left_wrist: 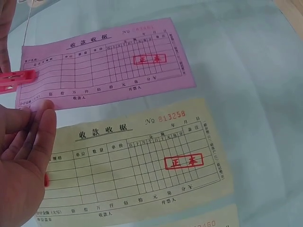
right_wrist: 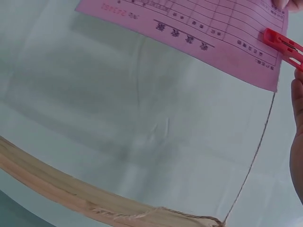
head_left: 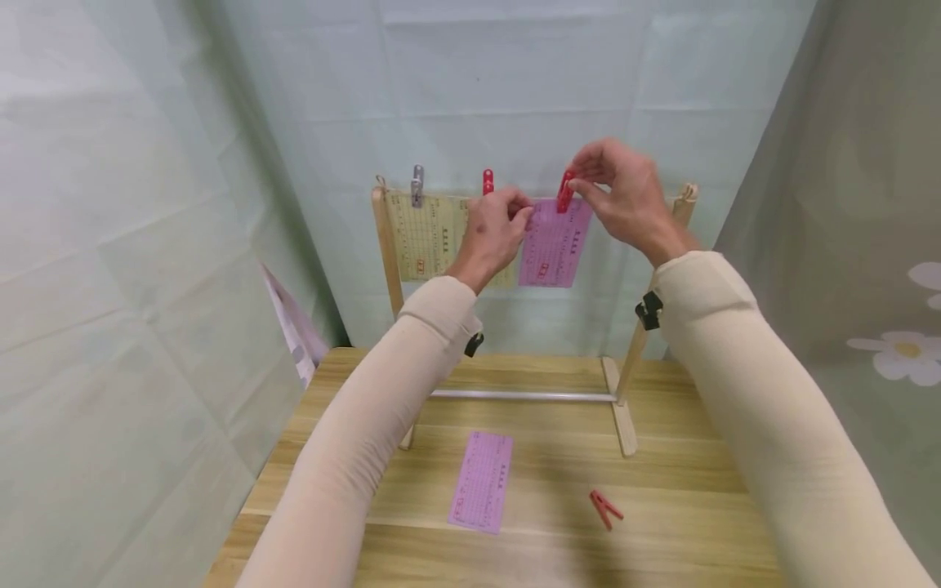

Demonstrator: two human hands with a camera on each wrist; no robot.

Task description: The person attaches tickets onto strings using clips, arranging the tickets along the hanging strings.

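Note:
A pink receipt slip point(head_left: 555, 249) hangs at the string near the right end of a wooden rack. My right hand point(head_left: 621, 192) pinches a red clothespin point(head_left: 564, 192) whose jaws sit over the slip's top edge. With thumb and fingers, my left hand point(head_left: 492, 233) pinches the slip's upper left corner, seen close in the left wrist view. Left of it hang yellow receipt slips point(head_left: 422, 237), under a grey clothespin point(head_left: 417, 188) and another red clothespin point(head_left: 488, 181). My left hand partly covers the second yellow slip point(left_wrist: 128, 165).
Another pink slip point(head_left: 481, 482) lies on the wooden table point(head_left: 684, 506), with a loose red clothespin point(head_left: 606, 510) to its right. The rack's right post point(head_left: 632, 359) and metal crossbar point(head_left: 525, 396) stand beneath my arms. Pale curtains point(head_left: 515, 82) surround the table.

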